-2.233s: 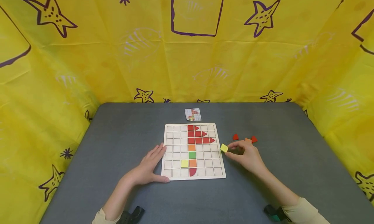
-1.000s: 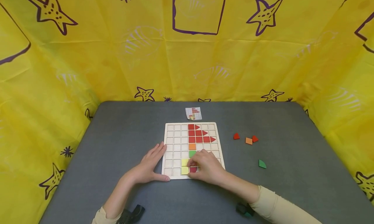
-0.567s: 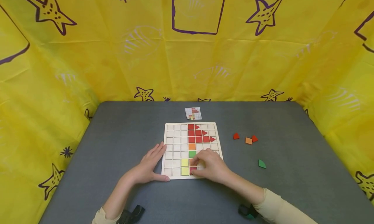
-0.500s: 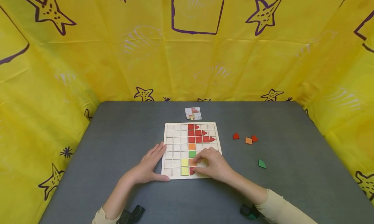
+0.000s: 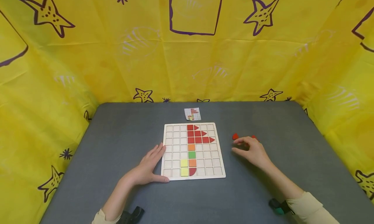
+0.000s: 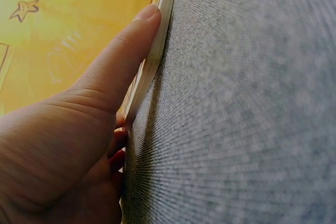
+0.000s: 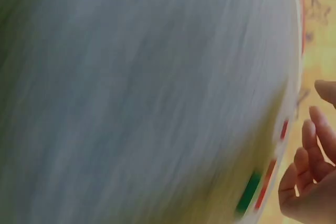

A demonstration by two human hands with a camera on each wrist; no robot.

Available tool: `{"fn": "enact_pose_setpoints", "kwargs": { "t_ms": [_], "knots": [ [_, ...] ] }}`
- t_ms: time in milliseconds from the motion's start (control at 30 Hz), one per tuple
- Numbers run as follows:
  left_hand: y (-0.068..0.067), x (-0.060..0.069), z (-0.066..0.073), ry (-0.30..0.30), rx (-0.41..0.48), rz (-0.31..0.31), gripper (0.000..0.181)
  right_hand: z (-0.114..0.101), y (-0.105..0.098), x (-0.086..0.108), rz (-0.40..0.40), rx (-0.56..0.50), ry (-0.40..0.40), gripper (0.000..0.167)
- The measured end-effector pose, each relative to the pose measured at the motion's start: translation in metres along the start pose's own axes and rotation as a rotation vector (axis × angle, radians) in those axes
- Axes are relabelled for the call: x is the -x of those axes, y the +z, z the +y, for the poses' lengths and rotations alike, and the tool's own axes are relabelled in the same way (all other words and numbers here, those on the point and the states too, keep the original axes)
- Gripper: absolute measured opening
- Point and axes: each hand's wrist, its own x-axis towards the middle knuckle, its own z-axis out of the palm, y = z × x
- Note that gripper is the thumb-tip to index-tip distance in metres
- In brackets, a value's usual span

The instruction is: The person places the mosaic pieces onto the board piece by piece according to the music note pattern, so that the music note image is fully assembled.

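1. The left hand (image 5: 147, 168) is stretched: its fingers (image 5: 155, 151) lie almost straight and point forward, and its thumb (image 5: 160, 178) is spread widely from them.
2. The right hand (image 5: 253, 151) is softly curved; between its thumb tip (image 5: 236, 150) and its fingertips (image 5: 237, 141) there is a gap.
3. The left forearm (image 5: 120, 192) and the right forearm (image 5: 283, 181) lean inward, bare up to the sleeves (image 5: 311, 207).

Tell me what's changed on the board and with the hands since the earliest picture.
The yellow square pinched in the right hand has moved left onto the board, into the bottom row, and been let go. The right hand went over the board, then back right, near the red piece. The left hand stayed at the board's left edge.
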Motion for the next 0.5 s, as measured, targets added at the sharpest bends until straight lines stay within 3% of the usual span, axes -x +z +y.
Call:
{"fn": "enact_pose_setpoints", "kwargs": {
  "t_ms": [200, 500],
  "knots": [
    [0.000, 0.000, 0.001, -0.003, 0.000, 0.003, 0.121, 0.028, -0.026, 0.002, 0.017, 0.069, 0.023, 0.028],
    [0.000, 0.001, 0.001, 0.004, 0.006, 0.007, 0.119, 0.043, -0.039, -0.003, -0.004, 0.129, 0.056, 0.032]
  ]
}}
